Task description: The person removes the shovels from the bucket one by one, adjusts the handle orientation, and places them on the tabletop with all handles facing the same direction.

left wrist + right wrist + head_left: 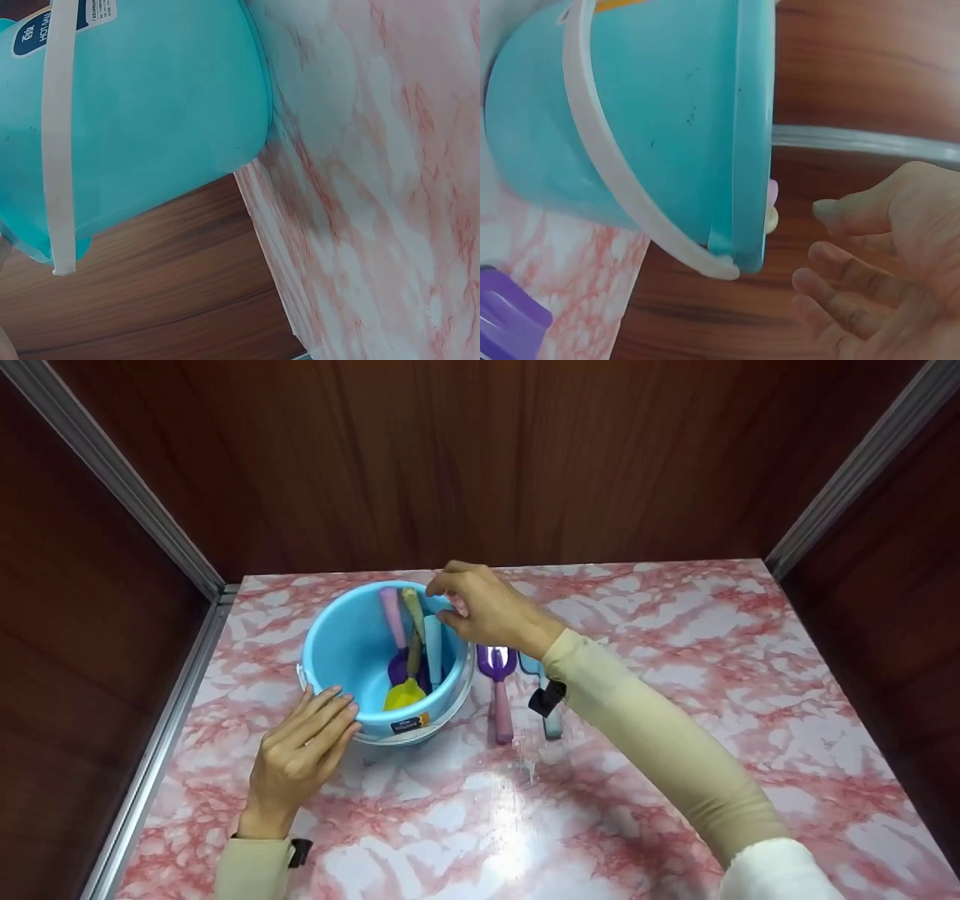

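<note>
A light blue bucket (341, 649) stands upright on the table, its white handle (611, 161) hanging down the side. My left hand (304, 746) rests on its near-left rim, fingers fairly straight. Above the right rim hovers my right hand (487, 604), its fingers loosely bent and holding nothing; the right wrist view shows them apart from the rim. Inside the bucket lie a yellow-green toy shovel (405, 694), a pink-handled purple toy tool (393, 615) and a light blue handle (433, 641). Beside the bucket lie a purple toy shovel with a pink handle (502, 709) and a blue toy tool (553, 725), partly hidden by my right arm.
The red-and-white marbled table (675, 637) extends to both sides of the bucket. Dark wooden panels (487, 465) enclose the back and sides, with metal strips (161, 510) along the corners.
</note>
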`<state>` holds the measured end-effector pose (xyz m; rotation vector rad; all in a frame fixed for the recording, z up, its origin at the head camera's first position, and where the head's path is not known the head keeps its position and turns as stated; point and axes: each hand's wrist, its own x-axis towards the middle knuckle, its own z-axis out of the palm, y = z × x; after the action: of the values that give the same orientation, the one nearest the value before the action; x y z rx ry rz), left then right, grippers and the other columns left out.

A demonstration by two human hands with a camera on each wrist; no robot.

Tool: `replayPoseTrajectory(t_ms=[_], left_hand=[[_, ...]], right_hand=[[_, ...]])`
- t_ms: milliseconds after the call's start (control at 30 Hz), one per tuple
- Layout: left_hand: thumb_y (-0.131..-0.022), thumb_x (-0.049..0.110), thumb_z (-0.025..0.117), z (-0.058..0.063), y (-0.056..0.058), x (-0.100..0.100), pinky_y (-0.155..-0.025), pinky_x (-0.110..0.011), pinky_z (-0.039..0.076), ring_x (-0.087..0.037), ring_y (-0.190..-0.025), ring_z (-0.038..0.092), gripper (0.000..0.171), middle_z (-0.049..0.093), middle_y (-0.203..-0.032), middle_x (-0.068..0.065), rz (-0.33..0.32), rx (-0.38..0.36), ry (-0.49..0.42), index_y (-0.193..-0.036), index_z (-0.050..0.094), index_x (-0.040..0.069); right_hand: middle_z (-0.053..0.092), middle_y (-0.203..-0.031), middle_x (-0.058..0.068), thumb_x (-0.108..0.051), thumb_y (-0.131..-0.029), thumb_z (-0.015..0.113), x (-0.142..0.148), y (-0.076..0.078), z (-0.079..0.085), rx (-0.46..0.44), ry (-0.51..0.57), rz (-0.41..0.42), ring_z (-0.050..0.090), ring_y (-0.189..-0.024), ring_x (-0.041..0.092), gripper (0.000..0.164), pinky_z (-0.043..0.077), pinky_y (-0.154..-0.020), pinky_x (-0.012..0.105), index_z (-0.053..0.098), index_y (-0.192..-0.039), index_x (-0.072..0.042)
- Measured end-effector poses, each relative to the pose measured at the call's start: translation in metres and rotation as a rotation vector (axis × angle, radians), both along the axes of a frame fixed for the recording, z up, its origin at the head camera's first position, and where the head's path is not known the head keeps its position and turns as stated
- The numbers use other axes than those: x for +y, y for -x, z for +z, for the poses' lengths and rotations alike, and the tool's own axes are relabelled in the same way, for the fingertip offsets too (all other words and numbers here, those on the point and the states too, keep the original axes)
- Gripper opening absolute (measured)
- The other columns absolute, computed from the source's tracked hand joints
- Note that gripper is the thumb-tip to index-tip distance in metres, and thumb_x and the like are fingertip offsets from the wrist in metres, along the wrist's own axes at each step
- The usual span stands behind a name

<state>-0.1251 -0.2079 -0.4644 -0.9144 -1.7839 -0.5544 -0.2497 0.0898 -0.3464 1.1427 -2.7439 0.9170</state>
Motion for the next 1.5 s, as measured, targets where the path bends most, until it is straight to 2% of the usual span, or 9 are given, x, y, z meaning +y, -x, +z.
replayPoseTrajectory(t_ms=[167,367,533,700,933,1067,1200,1333,1500], left_hand=[[-0.105,0.019,0.071,0.001,0.002,0.0,-0.098,-0.059,0.061,-0.039,-0.098,0.079,0.023,0.082,-0.112,-0.015,-0.002,-0.003,0.005,-0.114,0.083,0.001],[-0.105,0.019,0.071,0.003,0.0,0.001,-0.103,-0.057,0.06,-0.041,-0.096,0.079,0.023,0.081,-0.111,-0.017,-0.012,0.001,-0.006,-0.112,0.083,0.0],[-0.105,0.02,0.071,0.005,-0.002,0.001,-0.104,-0.057,0.06,-0.041,-0.095,0.079,0.025,0.082,-0.108,-0.018,-0.016,-0.001,-0.01,-0.108,0.083,-0.001],[-0.105,0.021,0.071,0.006,-0.002,0.0,-0.105,-0.056,0.059,-0.042,-0.095,0.079,0.025,0.082,-0.108,-0.018,-0.019,-0.013,-0.012,-0.109,0.083,-0.001],[-0.105,0.02,0.072,0.004,-0.002,0.001,-0.104,-0.058,0.059,-0.042,-0.095,0.079,0.024,0.082,-0.109,-0.018,-0.019,-0.015,-0.011,-0.11,0.083,0.0],[-0.105,0.021,0.072,0.003,-0.002,0.002,-0.106,-0.057,0.058,-0.043,-0.095,0.079,0.025,0.081,-0.109,-0.018,-0.016,-0.014,-0.016,-0.11,0.083,0.0],[-0.105,0.021,0.072,0.001,-0.006,-0.001,-0.107,-0.056,0.058,-0.042,-0.095,0.079,0.025,0.082,-0.109,-0.018,-0.002,-0.011,-0.023,-0.109,0.083,0.0],[-0.105,0.021,0.072,0.001,-0.007,-0.002,-0.109,-0.054,0.058,-0.042,-0.095,0.079,0.024,0.082,-0.108,-0.018,0.007,-0.011,-0.027,-0.11,0.083,0.0],[-0.105,0.021,0.072,0.0,-0.001,0.001,-0.101,-0.057,0.062,-0.039,-0.098,0.079,0.023,0.082,-0.109,-0.016,0.009,-0.016,-0.007,-0.112,0.083,0.002]], right_hand=[[0.07,-0.137,0.013,-0.007,-0.099,0.076,-0.016,-0.002,0.004,0.026,-0.172,0.098,0.068,-0.128,0.031,0.035,0.064,-0.104,0.045,0.074,-0.134,-0.007],[0.07,-0.141,0.012,-0.003,-0.099,0.075,-0.036,-0.005,0.004,-0.055,-0.374,0.205,0.065,-0.132,0.029,0.038,0.061,-0.11,0.045,0.073,-0.137,-0.008],[0.076,-0.132,0.009,0.006,-0.1,0.067,-0.046,-0.007,-0.001,-0.134,-0.491,0.194,0.07,-0.122,0.025,0.037,0.063,-0.107,0.042,0.079,-0.13,-0.013],[0.075,-0.134,0.008,0.003,-0.102,0.067,-0.052,-0.008,-0.005,-0.153,-0.581,0.142,0.07,-0.113,0.022,0.037,0.065,-0.104,0.042,0.08,-0.129,-0.019],[0.079,-0.125,0.006,-0.006,-0.103,0.071,-0.064,-0.009,-0.007,-0.06,-0.685,0.112,0.069,-0.101,0.022,0.028,0.061,-0.109,0.039,0.08,-0.127,-0.016],[0.081,-0.113,0.007,-0.015,-0.104,0.072,-0.07,-0.011,-0.011,0.093,-0.778,0.127,0.07,-0.099,0.022,0.023,0.059,-0.11,0.038,0.08,-0.125,-0.012],[0.08,-0.11,0.008,-0.02,-0.106,0.07,-0.081,-0.013,-0.017,0.224,-0.867,0.143,0.073,-0.101,0.021,0.023,0.06,-0.106,0.035,0.078,-0.125,-0.01],[0.081,-0.108,0.005,-0.017,-0.107,0.067,-0.088,-0.012,-0.022,0.257,-0.907,0.158,0.074,-0.1,0.019,0.016,0.059,-0.103,0.035,0.079,-0.118,-0.012],[0.081,-0.105,0.007,-0.013,-0.107,0.065,-0.087,-0.011,-0.023,0.288,-0.934,0.133,0.076,-0.098,0.019,0.015,0.059,-0.107,0.036,0.079,-0.112,-0.01]])
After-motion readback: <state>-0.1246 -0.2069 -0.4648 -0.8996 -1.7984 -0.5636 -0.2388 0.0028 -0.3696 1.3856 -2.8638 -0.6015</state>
